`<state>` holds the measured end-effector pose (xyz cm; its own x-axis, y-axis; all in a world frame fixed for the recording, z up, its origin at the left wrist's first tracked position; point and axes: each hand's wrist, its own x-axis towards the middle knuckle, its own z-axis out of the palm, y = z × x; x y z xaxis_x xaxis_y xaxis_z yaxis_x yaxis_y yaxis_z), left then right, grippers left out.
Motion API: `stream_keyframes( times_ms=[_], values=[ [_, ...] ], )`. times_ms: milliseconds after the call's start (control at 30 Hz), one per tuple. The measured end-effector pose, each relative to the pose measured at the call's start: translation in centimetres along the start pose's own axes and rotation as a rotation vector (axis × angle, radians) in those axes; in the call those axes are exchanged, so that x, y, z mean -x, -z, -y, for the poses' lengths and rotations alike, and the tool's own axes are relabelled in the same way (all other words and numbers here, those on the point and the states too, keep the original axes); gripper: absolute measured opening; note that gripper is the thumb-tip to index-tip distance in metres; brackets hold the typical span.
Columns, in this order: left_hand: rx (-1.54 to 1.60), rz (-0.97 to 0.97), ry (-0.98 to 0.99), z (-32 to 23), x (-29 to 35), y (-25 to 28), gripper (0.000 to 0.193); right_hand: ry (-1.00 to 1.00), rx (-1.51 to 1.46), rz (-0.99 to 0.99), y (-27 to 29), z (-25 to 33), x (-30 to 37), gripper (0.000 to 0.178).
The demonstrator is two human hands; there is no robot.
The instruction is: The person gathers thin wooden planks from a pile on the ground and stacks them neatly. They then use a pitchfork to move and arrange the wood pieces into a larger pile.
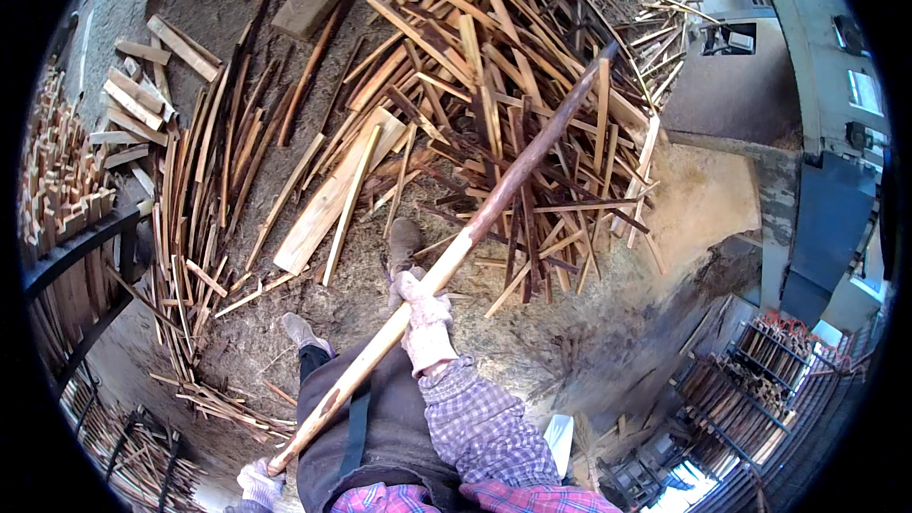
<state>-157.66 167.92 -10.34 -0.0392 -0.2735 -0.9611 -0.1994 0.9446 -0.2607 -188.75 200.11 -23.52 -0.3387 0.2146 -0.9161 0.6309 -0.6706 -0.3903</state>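
A long wooden pole (456, 249) slants across the view from lower left to upper right. Its near half is pale and peeled, while the far half is covered in dark brown bark. Around the middle of the pole, my gloved right hand (424, 315) is closed, with a checked sleeve behind it. My left hand (258, 483), in a light glove, grips the near end at the lower edge. The far end of the pole lies over a big heap of split wooden strips (494, 85); whether it touches them I cannot tell.
A wide pale board (332, 195) lies left of the heap, near my shoes (405, 242). Long strips (195, 190) lie further left. Stacked wood (66, 171) stands in a dark metal rack (81, 252) at the far left. Loaded racks (750, 380) stand at lower right.
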Motion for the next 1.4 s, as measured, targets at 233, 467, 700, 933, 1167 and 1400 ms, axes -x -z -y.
stream_keyframes(
  times_ms=[233, 467, 700, 933, 1167, 1400],
  values=[
    [0.068, -0.214, -0.205, -16.2, -6.3, 14.2, 0.041, 0.236, 0.234, 0.067, -2.6, 17.0, -10.1, 0.006],
    [1.263, 0.639, -0.757, -36.3, 1.7, 31.2, 0.036, 0.366, 0.541, -0.194, -3.5, 30.8, -15.5, 0.012],
    [1.302, 0.691, -0.572, -31.3, 3.7, 26.3, 0.026, 0.278, 0.547, -0.211, -1.5, 24.8, -10.0, 0.017],
    [1.19, 0.5, -0.5, -20.8, 6.1, 19.9, 0.022, 0.327, 0.302, -0.038, 1.2, 12.8, -3.9, 0.015],
    [0.959, 0.424, -0.5, -9.6, 5.9, 12.2, 0.021, 0.337, 0.011, 0.066, 3.7, 1.2, 2.3, 0.011],
    [1.104, 0.521, -0.437, -10.0, 6.0, 13.8, 0.019, 0.252, 0.196, -0.1, 1.5, 2.7, 2.5, 0.014]
  ],
)
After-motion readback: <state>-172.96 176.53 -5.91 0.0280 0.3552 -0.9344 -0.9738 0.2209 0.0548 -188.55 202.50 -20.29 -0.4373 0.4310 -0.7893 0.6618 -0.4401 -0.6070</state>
